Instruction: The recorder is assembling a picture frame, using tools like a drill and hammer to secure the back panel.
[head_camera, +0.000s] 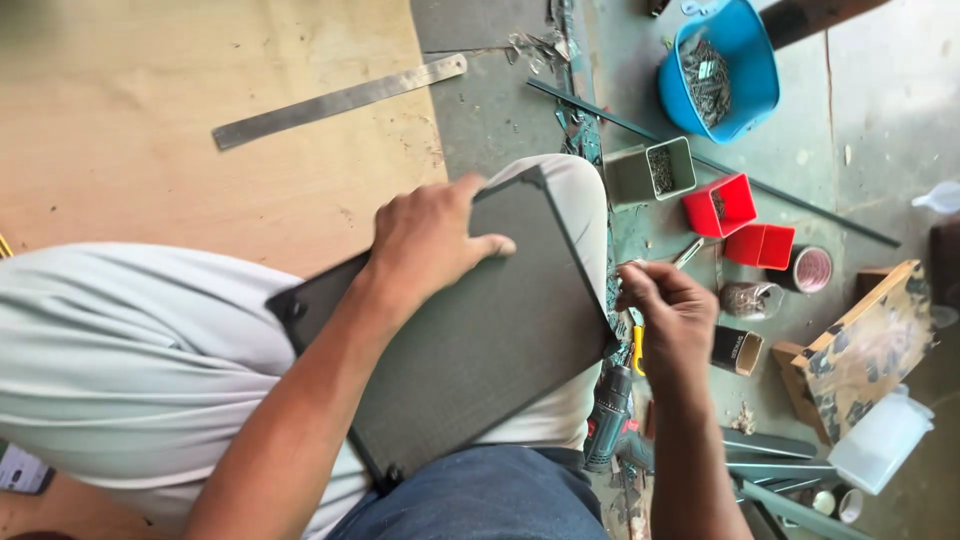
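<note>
Grey flat panel (470, 330), dark, rectangular, laid slantwise across the person's lap, its upper corner over the knee.

Head view, items:
- Left hand (432, 238): pressed flat on the panel's upper corner, fingers spread over the face, thumb curled on the edge; grip steadying the panel, not closed around it.
- Right hand (672, 312): just beside the panel's right edge, fingers pinched together; grip clenched, on what cannot be told.
- Drill (610, 418): dark green, on the floor below the right hand, by the panel's lower right corner.
- Steel ruler (340, 102): lying on a plywood sheet (150, 130), near that sheet's upper right corner.
- Blue tub (722, 70): holding screws, top of the floor area.
- Grey box (652, 172) and two red boxes (740, 222): between the tub and the right hand.
</note>
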